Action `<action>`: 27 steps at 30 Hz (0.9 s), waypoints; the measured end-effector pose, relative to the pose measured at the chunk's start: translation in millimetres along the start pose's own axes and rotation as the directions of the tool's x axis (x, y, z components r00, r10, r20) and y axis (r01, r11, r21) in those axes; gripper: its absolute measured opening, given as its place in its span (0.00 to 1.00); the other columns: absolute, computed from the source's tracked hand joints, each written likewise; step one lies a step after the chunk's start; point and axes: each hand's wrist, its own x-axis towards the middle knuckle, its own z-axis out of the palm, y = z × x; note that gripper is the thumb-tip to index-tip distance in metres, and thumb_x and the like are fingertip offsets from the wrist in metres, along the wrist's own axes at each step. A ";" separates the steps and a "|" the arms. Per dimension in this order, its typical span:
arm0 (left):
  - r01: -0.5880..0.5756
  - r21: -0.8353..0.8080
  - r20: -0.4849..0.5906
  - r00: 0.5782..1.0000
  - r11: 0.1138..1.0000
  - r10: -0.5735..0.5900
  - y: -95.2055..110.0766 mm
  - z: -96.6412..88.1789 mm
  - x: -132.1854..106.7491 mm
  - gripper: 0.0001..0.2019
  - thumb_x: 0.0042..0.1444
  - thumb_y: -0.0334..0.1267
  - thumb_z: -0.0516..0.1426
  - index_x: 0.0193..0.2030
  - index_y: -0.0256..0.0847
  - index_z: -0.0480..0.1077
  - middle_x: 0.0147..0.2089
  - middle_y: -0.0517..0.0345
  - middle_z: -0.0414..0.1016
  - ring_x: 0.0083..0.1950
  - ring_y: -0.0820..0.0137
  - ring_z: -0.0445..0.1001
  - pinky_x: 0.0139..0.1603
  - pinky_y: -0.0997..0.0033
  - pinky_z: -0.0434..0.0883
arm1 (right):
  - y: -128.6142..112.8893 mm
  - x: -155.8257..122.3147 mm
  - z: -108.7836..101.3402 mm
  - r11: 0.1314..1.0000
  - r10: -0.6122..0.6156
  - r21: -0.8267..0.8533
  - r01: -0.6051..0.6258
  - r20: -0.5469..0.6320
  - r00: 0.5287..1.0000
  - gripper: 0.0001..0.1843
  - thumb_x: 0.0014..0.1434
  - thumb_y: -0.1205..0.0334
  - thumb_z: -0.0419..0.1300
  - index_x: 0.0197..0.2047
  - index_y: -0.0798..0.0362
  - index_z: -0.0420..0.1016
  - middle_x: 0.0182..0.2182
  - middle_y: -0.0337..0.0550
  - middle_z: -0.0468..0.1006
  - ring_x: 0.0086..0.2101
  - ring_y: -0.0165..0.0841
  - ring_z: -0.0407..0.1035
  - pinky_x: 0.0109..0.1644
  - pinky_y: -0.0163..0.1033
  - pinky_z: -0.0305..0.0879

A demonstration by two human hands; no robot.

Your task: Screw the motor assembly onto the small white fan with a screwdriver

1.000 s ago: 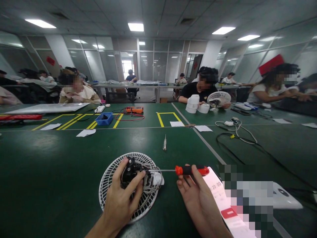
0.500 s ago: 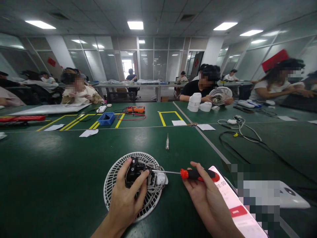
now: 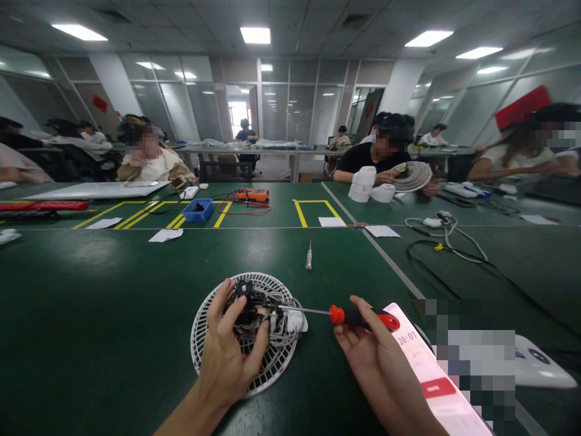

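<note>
A round white fan grille (image 3: 200,339) lies on the green table with a black motor assembly (image 3: 247,312) and bundled grey wires (image 3: 284,342) on it. My left hand (image 3: 231,348) is closed around the motor assembly, thumb and fingers on its sides. In my right hand (image 3: 374,360) is a screwdriver (image 3: 351,316) with a red and black handle, held level between thumb and fingers. Its shaft points left and reaches the motor assembly; the exact contact of the tip is too small to make out. Beyond the grille lies a small clear-handled screwdriver (image 3: 309,259).
A lit phone (image 3: 426,369) lies beside my right hand, near a white casing (image 3: 542,363). Cables (image 3: 447,248) spread at the right. Farther off are a blue bin (image 3: 197,210), an orange multimeter (image 3: 253,194) and white paper slips (image 3: 166,235). A person opposite handles another grille (image 3: 415,177).
My left fingers have shifted on the motor assembly, which has turned a little and shows more of its wiring. The right hand keeps the screwdriver almost in place. The view has tilted slightly.
</note>
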 end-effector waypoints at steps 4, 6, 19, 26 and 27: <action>0.035 0.099 0.123 0.991 0.994 -0.047 0.5 -2.1 3.2 0.30 0.62 0.36 0.61 0.69 0.43 0.57 0.72 0.39 0.59 0.71 0.52 0.65 0.66 0.43 0.72 | -2.5 -1.1 -0.1 1.000 -0.004 -0.009 0.005 0.034 0.999 0.25 0.42 0.71 0.76 0.45 0.54 0.79 0.34 0.39 0.81 0.34 0.33 0.79 0.34 0.33 0.79; 0.026 0.135 0.163 0.985 0.990 -0.048 1.3 -3.0 4.3 0.27 0.63 0.38 0.60 0.68 0.44 0.61 0.72 0.41 0.60 0.69 0.53 0.66 0.66 0.45 0.73 | -4.9 -0.8 0.6 1.000 -0.021 0.007 0.021 0.021 1.000 0.25 0.41 0.74 0.74 0.44 0.53 0.79 0.36 0.40 0.82 0.38 0.34 0.79 0.40 0.35 0.80; 0.095 0.131 0.125 0.986 0.987 -0.112 1.0 -3.2 4.2 0.33 0.63 0.41 0.60 0.73 0.45 0.54 0.68 0.43 0.61 0.66 0.55 0.69 0.62 0.51 0.76 | 1.3 1.9 -4.8 0.999 -0.035 -0.001 0.035 0.086 0.996 0.20 0.46 0.71 0.76 0.42 0.51 0.79 0.34 0.37 0.81 0.34 0.32 0.79 0.35 0.34 0.80; 0.102 0.118 0.120 0.986 0.988 -0.116 2.1 -3.2 5.1 0.33 0.63 0.40 0.60 0.72 0.45 0.54 0.67 0.43 0.62 0.67 0.55 0.68 0.61 0.52 0.76 | 0.6 3.3 -3.6 0.999 -0.045 -0.009 0.046 0.086 0.995 0.20 0.43 0.72 0.77 0.38 0.53 0.76 0.40 0.45 0.83 0.45 0.39 0.79 0.48 0.40 0.80; 0.098 0.117 0.118 0.987 0.988 -0.112 2.1 -3.1 5.1 0.33 0.63 0.40 0.60 0.72 0.45 0.55 0.67 0.44 0.62 0.67 0.55 0.68 0.62 0.51 0.75 | 1.2 3.5 -4.6 0.999 -0.049 -0.008 0.050 0.095 0.994 0.20 0.44 0.70 0.78 0.38 0.53 0.76 0.40 0.45 0.83 0.45 0.40 0.80 0.47 0.40 0.80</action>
